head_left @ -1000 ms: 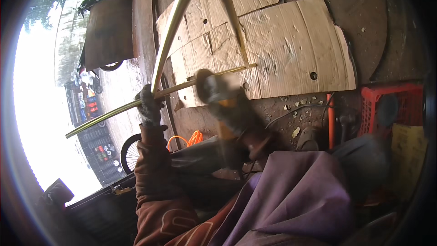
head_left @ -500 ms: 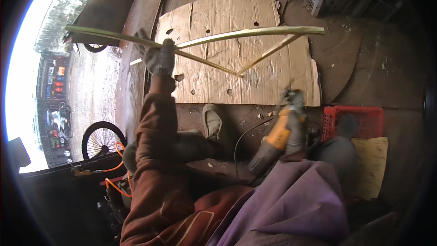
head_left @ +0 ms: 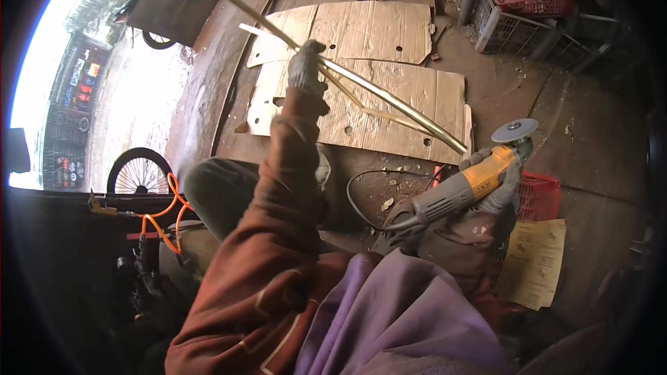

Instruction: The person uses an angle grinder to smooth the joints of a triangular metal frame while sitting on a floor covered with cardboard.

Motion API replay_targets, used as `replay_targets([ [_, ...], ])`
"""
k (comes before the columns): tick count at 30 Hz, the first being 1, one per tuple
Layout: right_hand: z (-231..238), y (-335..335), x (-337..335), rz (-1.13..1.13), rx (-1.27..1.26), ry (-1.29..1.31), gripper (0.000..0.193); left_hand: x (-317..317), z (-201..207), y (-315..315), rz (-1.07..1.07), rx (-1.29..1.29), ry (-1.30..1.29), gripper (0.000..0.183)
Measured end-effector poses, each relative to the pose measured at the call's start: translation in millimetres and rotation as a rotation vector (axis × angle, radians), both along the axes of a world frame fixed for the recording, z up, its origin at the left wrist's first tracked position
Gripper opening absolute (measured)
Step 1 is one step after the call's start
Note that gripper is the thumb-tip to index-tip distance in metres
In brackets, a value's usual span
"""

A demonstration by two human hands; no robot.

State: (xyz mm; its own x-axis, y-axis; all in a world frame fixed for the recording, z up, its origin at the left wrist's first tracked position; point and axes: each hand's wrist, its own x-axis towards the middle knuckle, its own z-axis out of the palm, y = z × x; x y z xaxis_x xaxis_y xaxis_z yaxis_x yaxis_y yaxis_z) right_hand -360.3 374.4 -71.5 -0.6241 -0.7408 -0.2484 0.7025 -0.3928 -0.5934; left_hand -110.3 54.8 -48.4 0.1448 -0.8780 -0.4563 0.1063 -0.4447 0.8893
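My left hand point(head_left: 306, 68) grips the brass tube frame point(head_left: 389, 99), its long tube running from eleven to four o'clock, ending just beside the angle grinder point(head_left: 472, 180) my right hand point(head_left: 497, 191) clasps.

Floor was a dirty brown workshop floor point(head_left: 528, 97), stained w/ grit & small debris. Directly on it lay flat tan cardboard sheets point(head_left: 389, 28) w/ punched holes, overlapping, upper centre. Right of them stood a grey plastic crate point(head_left: 511, 31), a red basket of discs resting on top. Lower right: a red plastic crate point(head_left: 538, 194), just beside a yellowish printed paper sheet point(head_left: 535, 260). Black cable point(head_left: 358, 194) looped on the floor nr the cardboard edge.
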Motion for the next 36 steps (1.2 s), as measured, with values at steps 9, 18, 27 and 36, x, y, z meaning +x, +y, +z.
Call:
replay_targets([
  [9,55,14,44,-0.150,0.068,0.230,0.055,34,-1,94,-0.539,-0.027,0.937,0.027],
  [18,-38,10,-20,-0.115,-0.135,0.164,0.057,3,137,67,-0.597,-0.307,1.240,0.049],
  [27,-35,3,-9,-0.067,-0.142,0.113,0.057,-7,125,106,-0.953,-0.151,1.266,0.071],
  [36,-17,-2,-10,-0.079,-0.168,0.174,0.060,84,175,106,-1.145,-0.035,0.792,0.091],
])
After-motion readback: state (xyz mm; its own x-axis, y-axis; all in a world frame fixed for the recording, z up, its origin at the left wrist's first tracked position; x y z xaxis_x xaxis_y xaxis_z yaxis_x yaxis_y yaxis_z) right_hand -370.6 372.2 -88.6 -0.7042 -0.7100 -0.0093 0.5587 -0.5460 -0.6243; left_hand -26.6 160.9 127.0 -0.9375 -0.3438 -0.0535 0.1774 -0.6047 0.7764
